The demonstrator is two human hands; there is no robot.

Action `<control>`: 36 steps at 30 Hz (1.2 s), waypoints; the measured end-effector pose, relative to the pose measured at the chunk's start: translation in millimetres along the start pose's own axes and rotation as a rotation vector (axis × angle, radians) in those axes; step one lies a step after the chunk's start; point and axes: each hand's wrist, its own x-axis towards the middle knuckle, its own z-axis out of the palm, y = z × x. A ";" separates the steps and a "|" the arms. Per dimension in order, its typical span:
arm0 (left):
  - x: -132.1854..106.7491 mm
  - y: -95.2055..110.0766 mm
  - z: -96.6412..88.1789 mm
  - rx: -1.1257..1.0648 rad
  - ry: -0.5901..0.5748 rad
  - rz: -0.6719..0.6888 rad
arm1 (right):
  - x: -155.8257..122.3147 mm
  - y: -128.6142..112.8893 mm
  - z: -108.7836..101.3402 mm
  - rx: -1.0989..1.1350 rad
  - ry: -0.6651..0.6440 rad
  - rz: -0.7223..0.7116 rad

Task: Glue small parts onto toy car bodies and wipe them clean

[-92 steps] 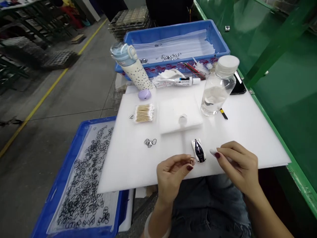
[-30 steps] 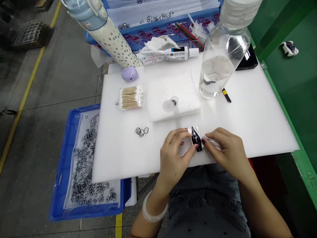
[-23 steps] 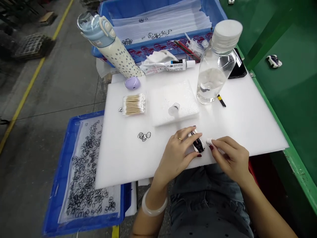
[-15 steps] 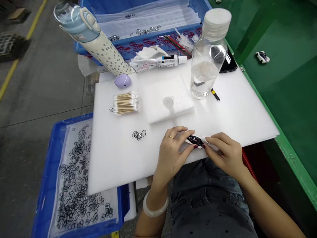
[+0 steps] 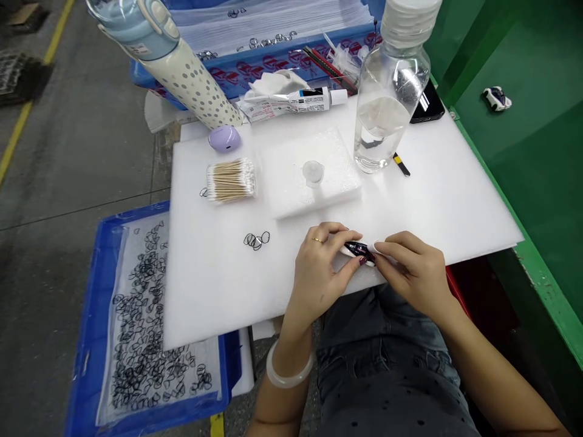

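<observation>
A small white and dark toy car (image 5: 357, 249) lies on the white foam board (image 5: 455, 206) near its front edge. My left hand (image 5: 319, 273) grips the car with thumb and fingers curled round it. My right hand (image 5: 412, 271) is closed, its fingertips pinched together right against the car's right end. What the right fingers hold is too small to make out. A few black rings (image 5: 255, 240) lie on the board to the left of my hands.
A foam pad with a small clear cup (image 5: 313, 172), cotton swabs (image 5: 230, 180), a clear bottle (image 5: 387, 103), a spotted flask (image 5: 173, 57), a glue tube (image 5: 291, 102) and a phone (image 5: 426, 104) stand behind. A blue tray of black rings (image 5: 150, 315) sits left. Another toy car (image 5: 496, 98) lies on the green table.
My left hand has taken hold of the toy car, which lay free on the board. The car has turned sideways. My right hand has closed in on its right end.
</observation>
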 end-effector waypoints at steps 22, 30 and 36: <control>-1.2 -2.9 -1.6 -0.003 0.009 0.012 | 13.2 8.9 -10.2 0.188 -0.160 0.092; -0.6 0.2 -2.9 -0.002 -0.010 -0.025 | 15.2 9.0 -8.8 0.107 -0.175 0.004; 2.1 5.5 -4.8 -0.022 -0.027 -0.066 | 10.4 9.3 -7.6 0.105 -0.143 -0.006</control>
